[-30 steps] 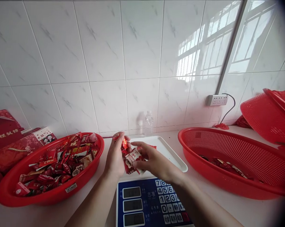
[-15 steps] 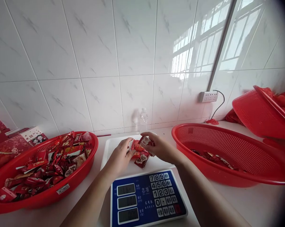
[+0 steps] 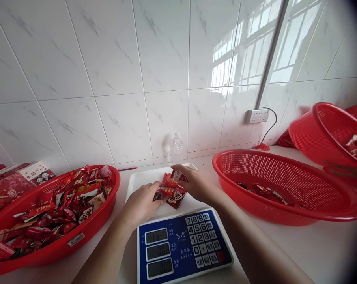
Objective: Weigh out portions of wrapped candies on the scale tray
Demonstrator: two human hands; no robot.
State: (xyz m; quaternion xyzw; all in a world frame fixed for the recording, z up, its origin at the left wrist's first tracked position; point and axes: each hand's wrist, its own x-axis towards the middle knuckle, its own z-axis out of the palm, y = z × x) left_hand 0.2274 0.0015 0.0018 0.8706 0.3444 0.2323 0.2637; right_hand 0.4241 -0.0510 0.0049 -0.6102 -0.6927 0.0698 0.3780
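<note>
On the white tray (image 3: 139, 179) of a digital scale (image 3: 185, 246) lies a small pile of red wrapped candies (image 3: 169, 180). My left hand (image 3: 144, 201) is at the pile's left side, thumb and fingers closed on a small dark-red candy packet (image 3: 159, 195). At the back right of the pile, my right hand (image 3: 192, 180) grips a red-and-white candy packet (image 3: 180, 176), fingers curled over its top. A flat dark-red packet (image 3: 176, 198) with pale lettering rests between the hands, towards the scale's blue keypad panel.
To the left stands a red basket (image 3: 114, 197) heaped with wrapped candies. A red perforated basket (image 3: 234, 157) on the right holds a few packets; behind it another red basket (image 3: 302, 132) is tilted. A clear bottle (image 3: 177, 148) stands by the tiled wall, near a socket strip (image 3: 257, 116).
My left hand has drawn slightly left and down, and its fingers have closed more. My right hand still grips its packet. The far-right basket has turned, showing more of its inside.
</note>
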